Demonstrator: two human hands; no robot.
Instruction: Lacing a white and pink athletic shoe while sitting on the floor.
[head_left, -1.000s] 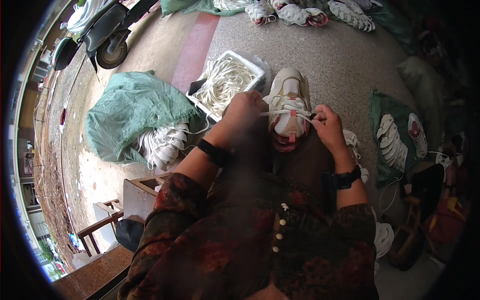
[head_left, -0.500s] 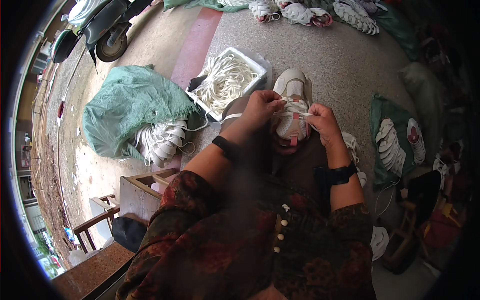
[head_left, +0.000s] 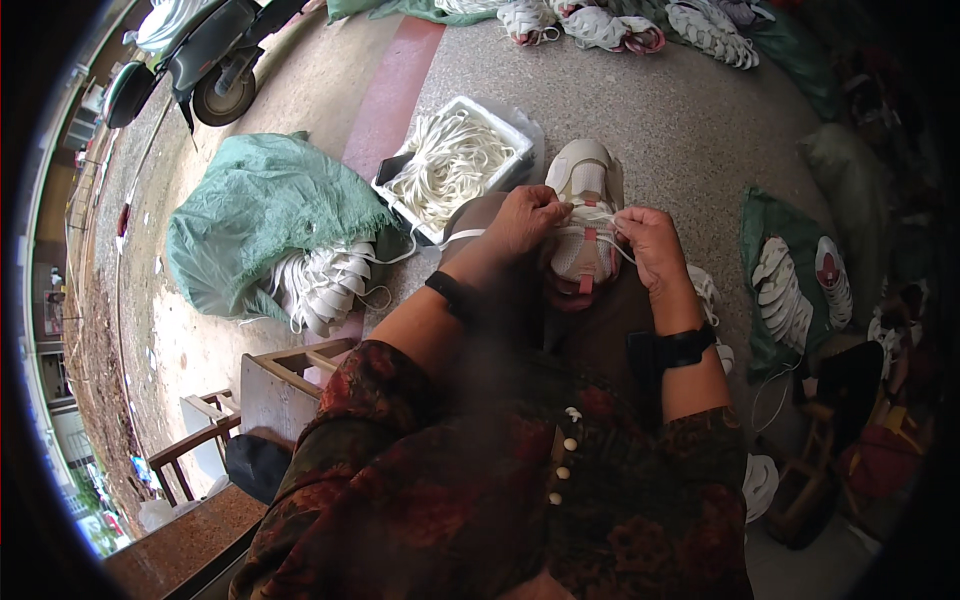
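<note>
A white and beige sneaker (head_left: 584,178) with pink-red tabs rests on my lap between my knees, its toe pointing away from me. White shoelace (head_left: 592,228) runs across its tongue. My left hand (head_left: 525,217) is closed at the shoe's left side, thumb and finger pinching the lace. On the other side my right hand (head_left: 648,240) also pinches lace beside the eyelets, and a loose loop hangs below its fingers. From under my left wrist a strand trails left toward a pile of white shoe uppers (head_left: 325,285).
A white foam box (head_left: 522,135) full of white laces stands beyond my left knee. A green woven sack (head_left: 265,215) lies to its left. More shoe uppers (head_left: 780,290) lie on green sacking at right. Wooden stools (head_left: 275,395) stand at lower left, a scooter (head_left: 215,70) farther off.
My right hand has moved slightly up and in toward the shoe's eyelets. The lace that was stretched across the tongue now hangs slacker. My left hand has barely shifted.
</note>
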